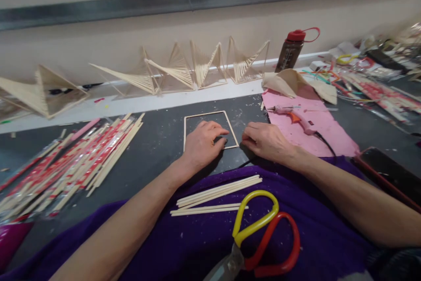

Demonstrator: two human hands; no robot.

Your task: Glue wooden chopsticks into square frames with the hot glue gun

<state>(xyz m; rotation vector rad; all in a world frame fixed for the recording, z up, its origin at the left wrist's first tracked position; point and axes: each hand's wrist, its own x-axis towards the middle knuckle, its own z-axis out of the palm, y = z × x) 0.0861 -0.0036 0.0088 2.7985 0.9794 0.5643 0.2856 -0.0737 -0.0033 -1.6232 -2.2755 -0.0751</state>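
On the purple cloth (197, 246) across the person's lap lie the scissors (239, 240), blades shut, and beyond them a few loose sticks (219, 190). Past the cloth's edge, on the dark counter (158, 140), both hands meet at the square stick frame (205, 114), which lies flat. The left hand (202, 145) rests palm down inside it, fingers spread slightly and pressed onto the near right corner. The right hand (266, 140) is loosely curled just outside that corner; whether it pinches anything cannot be told. The step in hand appears to be holding this corner joint flat and square. Judged from this, the next move calls for steady pressure and an undisturbed frame. The glue gun (294, 116) lies unheld on the pink mat (329, 132) to the right. Wrapped chopsticks (75, 162) lie to the left, and finished stick structures (177, 70) line the wall.
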